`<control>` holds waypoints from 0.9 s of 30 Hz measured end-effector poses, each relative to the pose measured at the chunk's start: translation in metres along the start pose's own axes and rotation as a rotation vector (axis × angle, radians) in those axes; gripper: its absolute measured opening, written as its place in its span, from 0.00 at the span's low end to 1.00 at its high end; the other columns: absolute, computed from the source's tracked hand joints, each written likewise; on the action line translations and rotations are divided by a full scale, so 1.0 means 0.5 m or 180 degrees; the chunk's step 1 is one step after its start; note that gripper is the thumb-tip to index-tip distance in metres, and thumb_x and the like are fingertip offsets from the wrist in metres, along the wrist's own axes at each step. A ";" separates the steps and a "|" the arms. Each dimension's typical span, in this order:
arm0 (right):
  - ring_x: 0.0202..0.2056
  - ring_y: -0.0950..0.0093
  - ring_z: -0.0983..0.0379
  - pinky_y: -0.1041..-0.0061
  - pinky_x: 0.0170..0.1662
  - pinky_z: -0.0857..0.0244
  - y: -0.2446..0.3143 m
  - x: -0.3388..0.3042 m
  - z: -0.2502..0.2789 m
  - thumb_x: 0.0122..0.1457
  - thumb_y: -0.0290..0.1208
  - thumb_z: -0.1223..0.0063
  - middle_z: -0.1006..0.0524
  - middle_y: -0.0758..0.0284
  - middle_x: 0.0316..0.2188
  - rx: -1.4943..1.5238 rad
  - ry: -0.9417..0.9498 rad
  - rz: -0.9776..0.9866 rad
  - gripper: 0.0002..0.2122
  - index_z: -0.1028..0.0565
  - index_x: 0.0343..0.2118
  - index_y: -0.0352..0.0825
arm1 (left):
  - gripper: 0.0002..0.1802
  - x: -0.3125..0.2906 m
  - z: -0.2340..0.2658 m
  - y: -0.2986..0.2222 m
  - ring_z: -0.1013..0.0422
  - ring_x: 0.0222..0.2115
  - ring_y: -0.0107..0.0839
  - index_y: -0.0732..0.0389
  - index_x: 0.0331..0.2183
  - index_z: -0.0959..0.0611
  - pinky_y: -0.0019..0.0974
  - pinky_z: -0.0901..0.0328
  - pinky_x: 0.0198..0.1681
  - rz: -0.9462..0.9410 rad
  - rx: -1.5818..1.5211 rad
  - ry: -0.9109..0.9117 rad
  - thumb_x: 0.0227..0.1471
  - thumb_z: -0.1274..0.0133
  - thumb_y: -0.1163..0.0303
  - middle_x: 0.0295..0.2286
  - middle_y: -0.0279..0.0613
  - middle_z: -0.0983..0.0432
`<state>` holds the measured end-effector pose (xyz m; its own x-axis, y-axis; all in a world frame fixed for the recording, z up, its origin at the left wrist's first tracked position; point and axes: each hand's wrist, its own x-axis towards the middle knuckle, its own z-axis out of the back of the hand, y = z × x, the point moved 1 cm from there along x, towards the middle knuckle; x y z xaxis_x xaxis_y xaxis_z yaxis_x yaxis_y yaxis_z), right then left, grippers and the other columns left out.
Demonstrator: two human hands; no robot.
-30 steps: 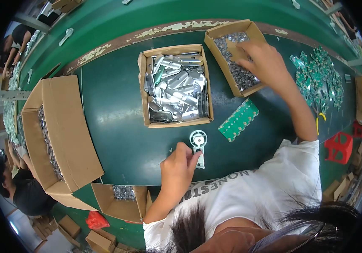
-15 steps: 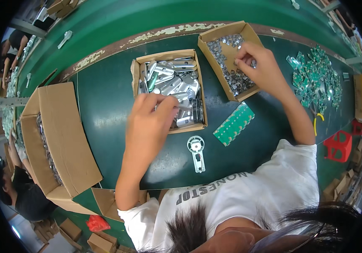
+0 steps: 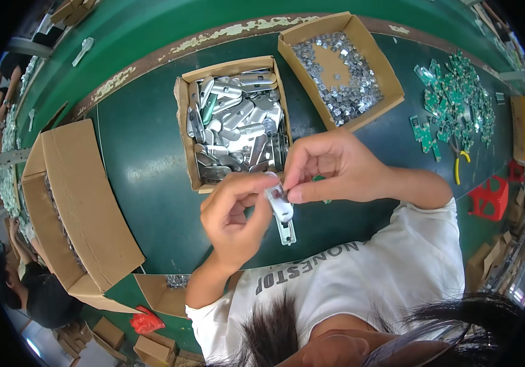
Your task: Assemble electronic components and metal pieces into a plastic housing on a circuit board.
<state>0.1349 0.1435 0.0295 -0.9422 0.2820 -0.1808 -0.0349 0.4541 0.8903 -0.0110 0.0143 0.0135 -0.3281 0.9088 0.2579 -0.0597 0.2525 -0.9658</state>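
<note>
Between thumb and fingers, my left hand (image 3: 233,214) grips a silver metal cover (image 3: 283,211), long with rounded ends and a small square opening. My right hand (image 3: 339,168) pinches a small dark piece (image 3: 285,195) against the cover's opening; its exact kind is hard to make out. Below them on the table lies a white plastic housing (image 3: 287,237), its round end hidden behind the cover. A green circuit board panel is almost wholly covered by my right hand. Beyond my left hand stands a cardboard box (image 3: 184,128) holding many silver covers (image 3: 238,119).
A cardboard tray (image 3: 391,101) of small clear-grey parts (image 3: 351,101) sits at the back. Green circuit boards (image 3: 458,104) are heaped at right beside yellow-handled pliers (image 3: 457,168). A large open carton (image 3: 91,202) stands at left. Other people work at far left.
My right hand has come back from the tray of small parts and my left from the box with a silver cover. Both hands now meet above the white housing.
</note>
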 end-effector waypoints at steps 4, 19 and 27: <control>0.33 0.81 0.28 0.82 0.35 0.34 -0.003 0.000 0.002 0.52 0.17 0.44 0.27 0.67 0.31 -0.0082 -0.0077 0.0097 0.05 0.28 0.30 0.29 | 0.14 0.000 -0.011 -0.012 0.26 0.32 0.30 0.74 0.38 0.24 0.28 0.28 0.35 0.0460 -0.0495 0.0068 0.46 0.52 0.90 0.35 0.50 0.25; 0.29 0.80 0.31 0.83 0.29 0.36 -0.006 0.012 0.007 0.50 0.18 0.42 0.30 0.65 0.32 -0.1948 -0.0314 0.1338 0.05 0.24 0.31 0.31 | 0.16 -0.009 -0.025 0.001 0.25 0.34 0.28 0.71 0.44 0.26 0.28 0.27 0.36 0.1079 -0.1088 -0.0406 0.51 0.49 0.84 0.34 0.48 0.23; 0.26 0.80 0.31 0.82 0.27 0.36 -0.013 0.009 -0.006 0.47 0.20 0.39 0.31 0.64 0.32 -0.2470 -0.0626 0.1772 0.08 0.24 0.32 0.30 | 0.16 -0.010 -0.027 0.001 0.26 0.35 0.29 0.71 0.44 0.26 0.31 0.26 0.37 0.1268 -0.1334 -0.0539 0.52 0.50 0.83 0.36 0.49 0.24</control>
<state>0.1301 0.1392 0.0239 -0.8204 0.4556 0.3454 0.1225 -0.4501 0.8845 0.0032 0.0141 0.0122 -0.3964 0.9035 -0.1629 0.4641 0.0441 -0.8847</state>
